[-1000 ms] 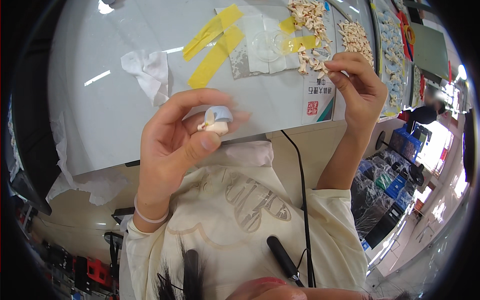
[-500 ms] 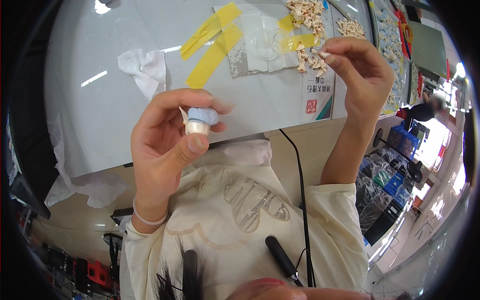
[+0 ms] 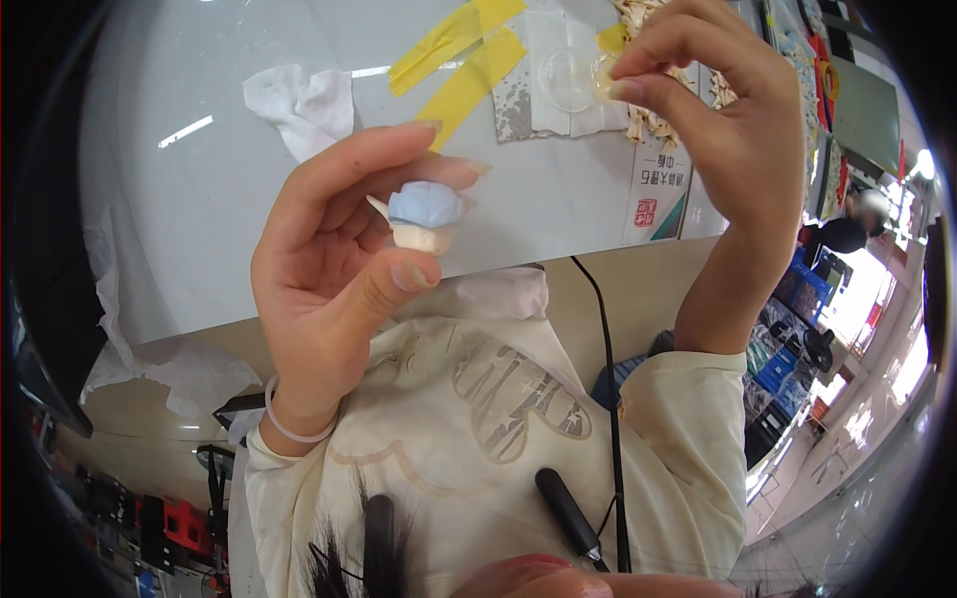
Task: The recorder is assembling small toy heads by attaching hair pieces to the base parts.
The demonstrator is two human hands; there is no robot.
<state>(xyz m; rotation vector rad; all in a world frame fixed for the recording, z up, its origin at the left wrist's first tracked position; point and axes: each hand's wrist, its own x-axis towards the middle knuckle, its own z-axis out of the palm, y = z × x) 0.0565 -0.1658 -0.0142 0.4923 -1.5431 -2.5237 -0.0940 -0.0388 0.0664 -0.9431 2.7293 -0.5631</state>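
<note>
My left hand [image 3: 329, 239] grips a small figurine head [image 3: 427, 214] between thumb and fingers. Light blue moulded hair tops its cream lower part, and a pale pointed piece sticks out at its left side. At the upper right, my right hand [image 3: 723, 105] has thumb and index finger pinched together at the edge of a clear round dish [image 3: 568, 82]. Whatever small piece sits between those fingertips is too small to make out. Partly behind this hand lies a pile of small cream pointed pieces [image 3: 646, 128].
Yellow tape strips [image 3: 469, 85] and a crumpled white tissue [image 3: 304, 105] lie on the grey table [image 3: 199, 249]. Under the dish are white paper and a speckled sheet [image 3: 513, 100]. A black cable [image 3: 605, 379] hangs before my body. Blue-and-cream pieces [image 3: 793, 110] line the right side.
My right hand has moved from the cream pieces, where it held one, leftward to the clear dish. The figurine head in my left hand has turned, showing more of its blue hair.
</note>
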